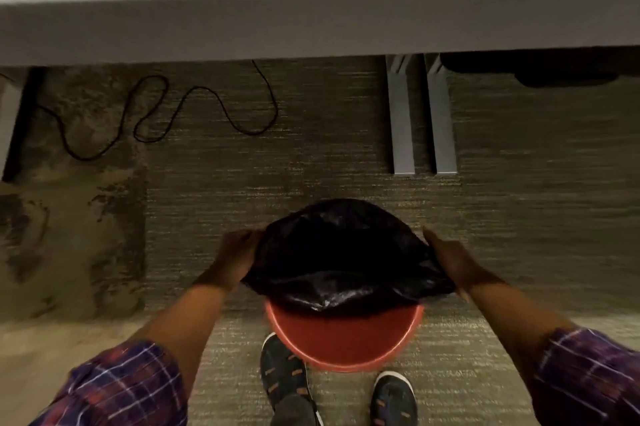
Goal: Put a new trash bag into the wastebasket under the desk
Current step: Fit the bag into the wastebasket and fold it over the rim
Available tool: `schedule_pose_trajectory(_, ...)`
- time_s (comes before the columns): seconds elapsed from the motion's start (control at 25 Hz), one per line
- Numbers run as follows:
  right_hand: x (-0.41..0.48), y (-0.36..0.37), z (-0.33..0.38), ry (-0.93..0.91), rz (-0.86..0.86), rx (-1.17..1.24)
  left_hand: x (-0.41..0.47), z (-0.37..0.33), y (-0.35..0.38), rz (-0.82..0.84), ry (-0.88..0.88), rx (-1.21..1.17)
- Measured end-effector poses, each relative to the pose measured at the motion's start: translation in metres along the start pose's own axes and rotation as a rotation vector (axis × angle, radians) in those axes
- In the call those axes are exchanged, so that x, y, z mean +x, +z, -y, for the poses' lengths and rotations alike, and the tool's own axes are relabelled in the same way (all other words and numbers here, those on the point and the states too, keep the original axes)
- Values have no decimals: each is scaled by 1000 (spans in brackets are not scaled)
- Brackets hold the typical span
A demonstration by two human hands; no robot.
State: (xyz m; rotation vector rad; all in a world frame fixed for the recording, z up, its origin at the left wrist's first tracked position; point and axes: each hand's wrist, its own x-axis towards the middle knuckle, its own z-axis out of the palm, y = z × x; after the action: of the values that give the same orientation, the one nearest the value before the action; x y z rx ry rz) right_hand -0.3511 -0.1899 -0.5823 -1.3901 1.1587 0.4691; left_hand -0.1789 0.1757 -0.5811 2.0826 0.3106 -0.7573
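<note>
1. Head view — a black trash bag is spread open over the far part of a red wastebasket; its near rim is uncovered, and the basket stands out on the carpet, short of the desk.
2. Left hand and right hand flank the bag, forearms reaching forward — fingers pinching its edge on either side.

the black trash bag is glossy and crumpled, its mouth spread wide open over the far part of the round red wastebasket, which stands upright on the carpet.
</note>
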Motion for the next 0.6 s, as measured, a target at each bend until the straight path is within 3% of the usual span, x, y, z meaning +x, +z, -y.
schedule_pose_trajectory(0.08,-23,-11,-23,170,188,271,-18,11,-12,68,-67,-88)
schedule_pose_trajectory(0.2,-48,-19,-53,190,262,339,-46,26,-23,163,-167,-114)
schedule_pose_trajectory(0.32,-63,-16,-66,185,143,294,-66,36,-23,256,-250,-277)
schedule_pose_trajectory(0.48,-74,-2,-57,191,-71,288,-78,48,-20,132,-349,-331)
schedule_pose_trajectory(0.6,-82,14,-48,127,-146,74,-89,61,-14,106,-401,-304)
